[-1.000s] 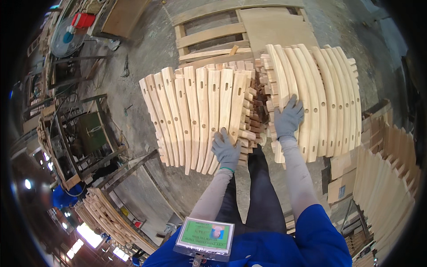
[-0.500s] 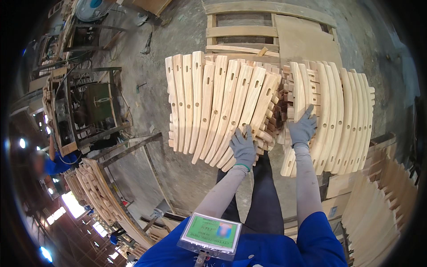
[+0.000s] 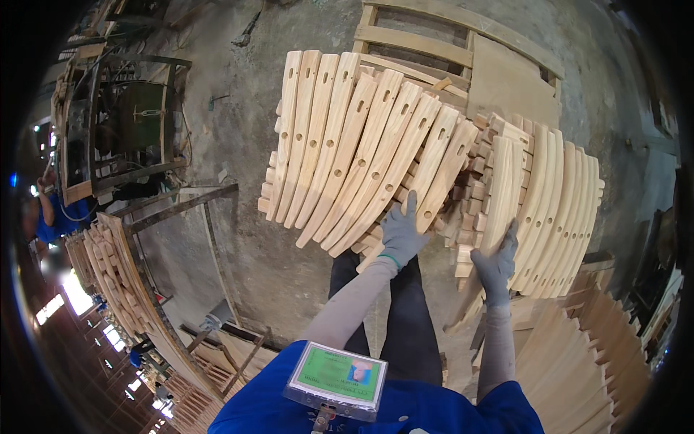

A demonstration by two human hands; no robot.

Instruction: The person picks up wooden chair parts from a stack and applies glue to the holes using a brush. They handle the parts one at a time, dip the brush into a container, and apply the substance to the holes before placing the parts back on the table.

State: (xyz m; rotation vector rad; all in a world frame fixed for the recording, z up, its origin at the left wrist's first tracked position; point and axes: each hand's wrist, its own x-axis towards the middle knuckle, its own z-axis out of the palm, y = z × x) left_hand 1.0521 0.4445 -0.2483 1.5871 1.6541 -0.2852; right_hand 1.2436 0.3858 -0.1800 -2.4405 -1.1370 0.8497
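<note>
Two stacks of pale, curved wooden slats with slots and round holes lie before me. My left hand [image 3: 403, 233], in a grey glove, rests on the near right part of the left stack [image 3: 340, 155]. Its index finger is stretched along a slat, and the other fingers are partly hidden. My gloved right hand [image 3: 497, 269] is at the right stack [image 3: 560, 217], its thumb and fingers on either side of a slat [image 3: 501, 184]. That slat sits lower than its neighbours, and its near end reaches past the hand toward me.
A wooden pallet [image 3: 412, 40] with a flat board [image 3: 513, 79] lies beyond the stacks. More slats [image 3: 557, 362] are piled at lower right. On the left stand a metal frame [image 3: 155, 202], a slat-laden table [image 3: 116, 267] and machinery [image 3: 137, 108]. Another person in blue [image 3: 54, 217] is at far left.
My right hand has moved toward me, and the slat by it has slid down from its row. My left hand stays on the left stack with its index finger now more extended. The view has shifted.
</note>
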